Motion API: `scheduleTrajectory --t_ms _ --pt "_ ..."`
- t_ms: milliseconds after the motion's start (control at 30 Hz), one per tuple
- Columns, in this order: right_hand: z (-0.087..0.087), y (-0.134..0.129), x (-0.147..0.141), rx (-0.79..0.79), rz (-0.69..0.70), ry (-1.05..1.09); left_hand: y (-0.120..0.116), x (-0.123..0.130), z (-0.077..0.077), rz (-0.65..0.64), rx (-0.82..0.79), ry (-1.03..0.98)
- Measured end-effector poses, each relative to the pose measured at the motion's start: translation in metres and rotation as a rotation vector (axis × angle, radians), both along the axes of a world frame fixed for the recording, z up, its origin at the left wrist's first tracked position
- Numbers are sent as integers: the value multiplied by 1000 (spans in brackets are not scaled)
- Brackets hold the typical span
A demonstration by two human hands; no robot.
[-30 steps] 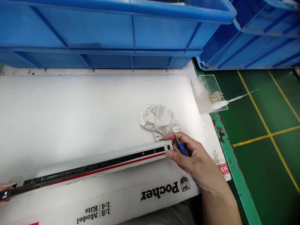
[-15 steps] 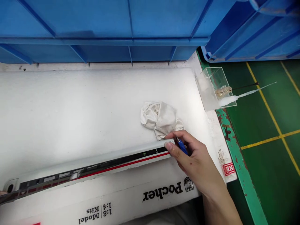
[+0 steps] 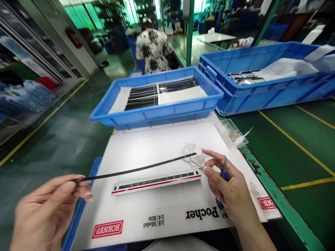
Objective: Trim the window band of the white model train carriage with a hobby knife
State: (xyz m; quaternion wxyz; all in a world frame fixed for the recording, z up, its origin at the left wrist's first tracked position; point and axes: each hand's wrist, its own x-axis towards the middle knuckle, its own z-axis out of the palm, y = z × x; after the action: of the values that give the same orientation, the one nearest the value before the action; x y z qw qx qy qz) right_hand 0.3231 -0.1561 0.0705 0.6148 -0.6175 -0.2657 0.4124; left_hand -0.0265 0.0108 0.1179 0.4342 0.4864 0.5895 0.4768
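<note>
My left hand [image 3: 49,209] pinches the end of a long thin black strip [image 3: 136,169], which runs to the right above the white model train carriage shell [image 3: 157,184]. The shell has a red stripe and dark window band, and lies on a white Pocher kit box [image 3: 125,212]. My right hand [image 3: 232,188] holds a blue-handled pointed tool [image 3: 223,177] upright, close to a crumpled off-white cloth [image 3: 192,156]. The strip's far end lies over the cloth.
A blue crate [image 3: 157,113] holding several black strips on white sheets stands behind the box, and another blue crate [image 3: 264,94] stands to the right. A clear acrylic holder [image 3: 232,134] sits at the bench corner. A person [image 3: 153,48] stands farther back.
The black strip has come off the carriage shell's window band and is raised in my left hand. My head has tilted up, showing the crates' contents and the room.
</note>
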Motion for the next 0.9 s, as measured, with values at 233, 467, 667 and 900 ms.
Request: scheduleTrajectory --t_ms 233,467,667,900 --pt "45 12 13 178 399 -249 -30 10 42 -291 59 -83" --pt "24 -4 -30 120 740 -171 -44 15 74 -386 165 -125" --pt "-16 -28 -65 98 773 128 -40 33 70 -418 133 -183" --pt "-29 -43 -73 149 804 244 -49 98 30 -562 132 -822"
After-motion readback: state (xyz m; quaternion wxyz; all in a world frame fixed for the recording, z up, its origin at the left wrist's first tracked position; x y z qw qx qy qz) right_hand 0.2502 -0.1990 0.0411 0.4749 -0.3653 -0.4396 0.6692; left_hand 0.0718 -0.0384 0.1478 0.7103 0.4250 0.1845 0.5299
